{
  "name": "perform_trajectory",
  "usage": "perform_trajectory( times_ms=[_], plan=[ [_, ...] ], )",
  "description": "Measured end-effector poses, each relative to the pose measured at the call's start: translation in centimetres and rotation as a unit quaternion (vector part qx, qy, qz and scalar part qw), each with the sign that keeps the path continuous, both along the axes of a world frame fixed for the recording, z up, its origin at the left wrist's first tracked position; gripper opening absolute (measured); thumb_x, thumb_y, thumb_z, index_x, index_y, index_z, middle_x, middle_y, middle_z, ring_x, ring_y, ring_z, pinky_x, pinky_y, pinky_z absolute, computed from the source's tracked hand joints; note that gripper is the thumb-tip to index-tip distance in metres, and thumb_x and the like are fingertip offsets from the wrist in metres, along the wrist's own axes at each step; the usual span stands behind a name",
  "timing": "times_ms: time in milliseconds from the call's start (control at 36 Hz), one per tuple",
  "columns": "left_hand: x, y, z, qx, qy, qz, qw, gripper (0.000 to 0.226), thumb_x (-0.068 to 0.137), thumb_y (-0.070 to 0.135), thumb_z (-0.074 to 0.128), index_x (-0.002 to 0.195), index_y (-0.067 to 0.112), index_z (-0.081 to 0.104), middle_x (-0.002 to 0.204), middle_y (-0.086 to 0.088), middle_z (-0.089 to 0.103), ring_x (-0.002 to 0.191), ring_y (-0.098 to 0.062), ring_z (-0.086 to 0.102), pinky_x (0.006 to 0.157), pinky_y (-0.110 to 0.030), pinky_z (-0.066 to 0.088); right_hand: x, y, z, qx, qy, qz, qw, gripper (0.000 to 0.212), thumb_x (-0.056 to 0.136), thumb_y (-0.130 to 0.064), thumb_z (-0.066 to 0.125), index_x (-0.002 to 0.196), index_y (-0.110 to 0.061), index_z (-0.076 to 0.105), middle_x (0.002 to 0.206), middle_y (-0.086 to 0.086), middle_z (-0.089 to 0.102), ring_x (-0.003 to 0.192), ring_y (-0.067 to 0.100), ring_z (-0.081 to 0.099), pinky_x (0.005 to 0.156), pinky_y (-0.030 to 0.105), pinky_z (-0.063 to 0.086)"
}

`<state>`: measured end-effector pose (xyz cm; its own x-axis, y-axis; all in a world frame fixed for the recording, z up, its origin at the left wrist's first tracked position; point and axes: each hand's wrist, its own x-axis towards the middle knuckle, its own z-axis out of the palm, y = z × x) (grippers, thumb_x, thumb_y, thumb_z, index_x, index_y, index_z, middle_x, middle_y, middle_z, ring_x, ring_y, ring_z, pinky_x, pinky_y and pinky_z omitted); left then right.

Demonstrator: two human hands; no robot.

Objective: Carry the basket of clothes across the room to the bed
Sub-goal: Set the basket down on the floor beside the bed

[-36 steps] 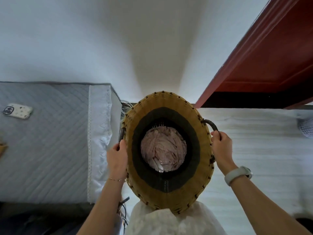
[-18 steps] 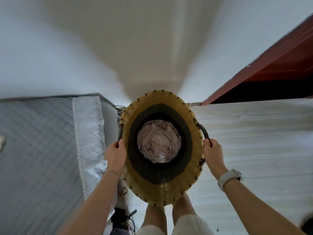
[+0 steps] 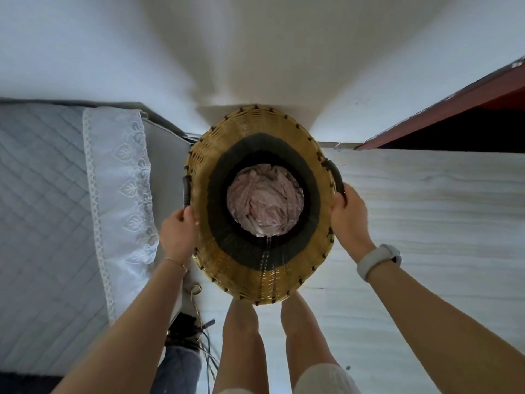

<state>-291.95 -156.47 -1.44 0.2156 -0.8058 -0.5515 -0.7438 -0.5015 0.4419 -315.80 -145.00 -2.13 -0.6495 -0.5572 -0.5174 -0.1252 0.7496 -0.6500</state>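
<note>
Looking straight down past bare legs (image 3: pixel 244 345) to pale floor (image 3: pixel 426 223), then out along both arms. Left hand (image 3: pixel 179 234) curled shut at the near end of the dark left handle (image 3: pixel 186 191); right hand (image 3: pixel 350 220) closed round the near end of the right handle (image 3: pixel 336 177), a white watch (image 3: pixel 377 261) on that wrist. Held between them, the woven basket (image 3: pixel 258 282), off the floor just ahead of the knees, pink clothes (image 3: pixel 265 200) bunched at its bottom. Bed (image 3: pixel 42 209) just to the left, its lace trim (image 3: pixel 122 180) close beside the basket. Best kept level, both grips even, then swung left over the mattress, minding the cables (image 3: pixel 204 345) by the bed. Fingertips hidden behind the rim; basket's underside and feet unseen; red door (image 3: pixel 454 109) cut off at right
</note>
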Motion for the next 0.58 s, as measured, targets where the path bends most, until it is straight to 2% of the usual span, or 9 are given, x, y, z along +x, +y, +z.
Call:
perform_trajectory(
  times_ms=[83,139,194,278,306,333,389,472,583],
  plan=[
    [0.0,0.6,0.3,0.023,-0.006,-0.016,1.000,0.039,0.094,0.022,0.040,0.077,0.000,0.068,0.078,-0.018,0.068,0.077,-0.029,0.062,0.082,-0.039,0.051,-0.5,-1.9,0.1,0.006,0.029,0.037,0.999,0.020,0.095,-0.011,0.032,0.095,-0.006,0.051,0.087,0.008,0.051,0.073,0.021,0.044,0.065,0.030,0.033],
    [0.5,1.7,0.2,0.073,-0.003,-0.002,0.997,0.040,0.092,0.023,0.043,0.059,0.007,0.059,0.065,-0.011,0.061,0.069,-0.024,0.055,0.072,-0.034,0.045,-1.1,-3.4,0.2,0.006,0.048,0.061,0.997,0.018,0.094,-0.009,0.031,0.087,-0.006,0.048,0.085,0.010,0.050,0.075,0.023,0.042,0.067,0.029,0.029],
    [1.0,2.9,0.1,0.130,0.005,0.025,0.991,0.038,0.089,0.024,0.046,0.055,0.010,0.053,0.062,-0.011,0.056,0.069,-0.025,0.053,0.066,-0.031,0.041,-1.6,-4.9,0.4,0.006,0.063,0.085,0.994,0.021,0.095,-0.010,0.030,0.088,-0.003,0.049,0.085,0.012,0.050,0.077,0.022,0.043,0.067,0.027,0.027],
    [1.7,4.8,0.3,0.166,-0.034,-0.025,0.985,0.029,0.089,0.029,0.049,0.076,0.004,0.054,0.075,-0.013,0.056,0.082,-0.034,0.056,0.068,-0.034,0.038,-1.9,-7.0,0.9,-0.007,0.083,0.099,0.992,0.034,0.096,-0.013,0.030,0.121,-0.002,0.051,0.108,0.017,0.060,0.096,0.030,0.053,0.075,0.024,0.033],
    [1.6,5.1,0.4,0.159,-0.047,-0.040,0.985,0.027,0.089,0.030,0.051,0.091,0.003,0.057,0.089,-0.016,0.059,0.097,-0.037,0.057,0.076,-0.037,0.040,-1.8,-7.4,1.1,-0.019,0.086,0.094,0.992,0.037,0.096,-0.013,0.032,0.129,-0.006,0.047,0.121,0.017,0.058,0.110,0.031,0.052,0.085,0.026,0.037],
    [1.5,5.2,0.5,0.148,-0.060,-0.047,0.986,0.036,0.088,0.031,0.054,0.112,0.004,0.055,0.111,-0.020,0.059,0.114,-0.039,0.053,0.088,-0.040,0.041,-1.7,-7.5,1.3,-0.027,0.090,0.083,0.992,0.039,0.096,-0.014,0.033,0.134,-0.009,0.042,0.133,0.015,0.052,0.122,0.029,0.047,0.096,0.030,0.037],
    [1.1,4.5,0.4,0.114,-0.083,-0.053,0.989,0.060,0.087,0.031,0.055,0.138,0.006,0.036,0.142,-0.021,0.041,0.132,-0.038,0.039,0.104,-0.045,0.034,-1.2,-6.8,1.3,-0.027,0.099,0.045,0.994,0.044,0.096,-0.015,0.033,0.140,-0.012,0.032,0.147,0.012,0.037,0.136,0.026,0.031,0.111,0.034,0.027],
    [0.6,1.8,-1.1,0.055,-0.077,-0.092,0.991,0.067,0.088,0.028,0.053,0.143,0.003,0.025,0.150,-0.021,0.030,0.139,-0.037,0.028,0.111,-0.046,0.026,0.1,-3.7,0.0,0.029,0.093,-0.026,0.995,0.048,0.096,-0.016,0.034,0.143,-0.012,0.024,0.153,0.011,0.027,0.142,0.026,0.020,0.117,0.040,0.019],
    [-0.1,-3.2,-4.8,0.000,-0.084,-0.178,0.980,0.068,0.086,0.024,0.054,0.143,0.003,0.023,0.151,-0.025,0.027,0.141,-0.041,0.024,0.115,-0.049,0.022,2.5,1.6,-3.6,0.173,0.032,-0.107,0.979,0.053,0.095,-0.023,0.034,0.145,-0.014,0.016,0.154,0.014,0.021,0.140,0.035,0.020,0.115,0.052,0.021]
  ],
)
